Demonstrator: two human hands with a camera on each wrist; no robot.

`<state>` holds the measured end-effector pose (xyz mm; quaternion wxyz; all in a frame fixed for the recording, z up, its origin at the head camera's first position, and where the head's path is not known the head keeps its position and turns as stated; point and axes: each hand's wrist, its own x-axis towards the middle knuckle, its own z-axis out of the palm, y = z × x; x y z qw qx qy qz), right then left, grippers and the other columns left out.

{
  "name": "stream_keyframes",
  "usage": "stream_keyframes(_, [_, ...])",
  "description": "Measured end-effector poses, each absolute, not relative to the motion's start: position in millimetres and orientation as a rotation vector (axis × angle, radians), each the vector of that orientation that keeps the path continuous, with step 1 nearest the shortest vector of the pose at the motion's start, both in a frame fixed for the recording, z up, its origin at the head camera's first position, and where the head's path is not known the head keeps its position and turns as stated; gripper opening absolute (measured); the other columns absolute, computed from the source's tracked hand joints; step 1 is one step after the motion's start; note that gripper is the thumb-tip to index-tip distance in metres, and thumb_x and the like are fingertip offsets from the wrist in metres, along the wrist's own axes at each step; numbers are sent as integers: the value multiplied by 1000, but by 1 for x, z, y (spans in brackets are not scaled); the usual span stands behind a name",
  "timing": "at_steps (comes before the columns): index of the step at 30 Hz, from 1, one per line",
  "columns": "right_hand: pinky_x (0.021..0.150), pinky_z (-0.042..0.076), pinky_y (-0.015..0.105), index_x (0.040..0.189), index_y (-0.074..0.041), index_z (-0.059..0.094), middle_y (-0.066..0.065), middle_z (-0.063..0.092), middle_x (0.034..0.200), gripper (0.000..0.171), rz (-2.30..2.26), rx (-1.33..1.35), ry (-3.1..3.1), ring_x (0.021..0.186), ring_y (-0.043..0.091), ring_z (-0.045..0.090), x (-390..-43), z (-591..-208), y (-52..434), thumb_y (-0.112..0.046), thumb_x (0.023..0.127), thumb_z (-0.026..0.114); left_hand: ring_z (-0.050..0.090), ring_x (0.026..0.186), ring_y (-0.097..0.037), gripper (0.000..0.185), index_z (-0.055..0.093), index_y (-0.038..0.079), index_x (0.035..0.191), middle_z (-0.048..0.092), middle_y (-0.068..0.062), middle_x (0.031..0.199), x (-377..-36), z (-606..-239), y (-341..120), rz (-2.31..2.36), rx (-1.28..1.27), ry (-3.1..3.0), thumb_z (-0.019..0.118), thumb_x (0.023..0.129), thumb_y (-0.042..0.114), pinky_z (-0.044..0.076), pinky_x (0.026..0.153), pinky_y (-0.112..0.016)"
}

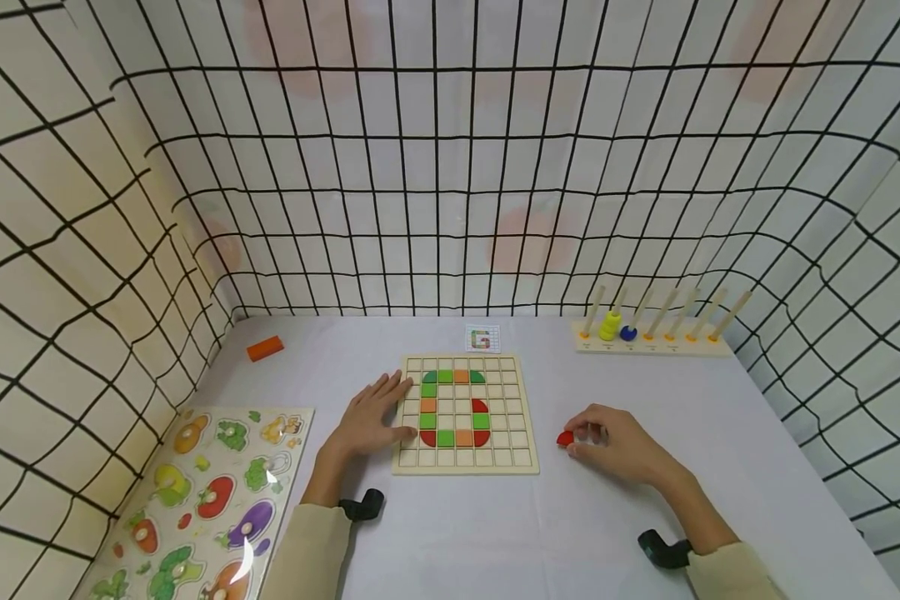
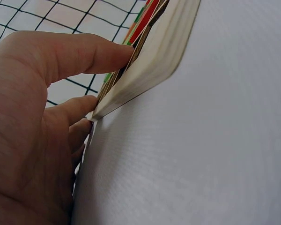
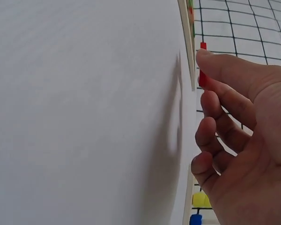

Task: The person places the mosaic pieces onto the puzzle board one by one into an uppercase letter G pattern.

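Observation:
A square wooden grid board (image 1: 521, 457) lies on the table, with green, orange and red tiles set in a G-like shape. My left hand (image 1: 367, 421) rests on its left side, fingers spread, thumb and fingertips touching the edge. To the right of the board, my right hand (image 1: 621, 446) pinches a red tile (image 1: 565, 438) with a rounded side between thumb and index finger. In the right wrist view the same tile (image 3: 203, 80) appears edge-on, the other fingers loosely curled. Behind the board is a small card (image 1: 483, 338) with a coloured G pattern.
A vegetable peg puzzle (image 1: 277, 467) lies at the left front. An orange block (image 1: 265, 348) sits at the back left. At the back right stands a peg rack (image 1: 652, 346) with yellow and blue beads. Black netting (image 1: 450, 192) over white cloth encloses the table's back and sides.

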<state>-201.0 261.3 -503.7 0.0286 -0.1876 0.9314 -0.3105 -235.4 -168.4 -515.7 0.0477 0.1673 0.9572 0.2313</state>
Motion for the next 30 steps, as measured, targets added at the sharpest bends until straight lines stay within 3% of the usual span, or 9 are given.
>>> stream_keyframes(8, [66,45,24,103,-26,71,-9,62,89,22,-994,-586,2914,82,14,53,-216,-488,239,-24,82,78,12,152,-22,87,26,26,155,16,3,164,-237,-517,-169,688,489,2912,61,81,54,12,122,-51])
stream_keyframes(30, [63,44,26,105,-24,73,-6,60,87,23,-1139,-561,2801,82,15,51,-253,-490,164,-28,82,78,16,152,-24,85,30,23,154,20,0,163,-236,-515,-168,697,490,2927,62,80,50,15,121,-53])
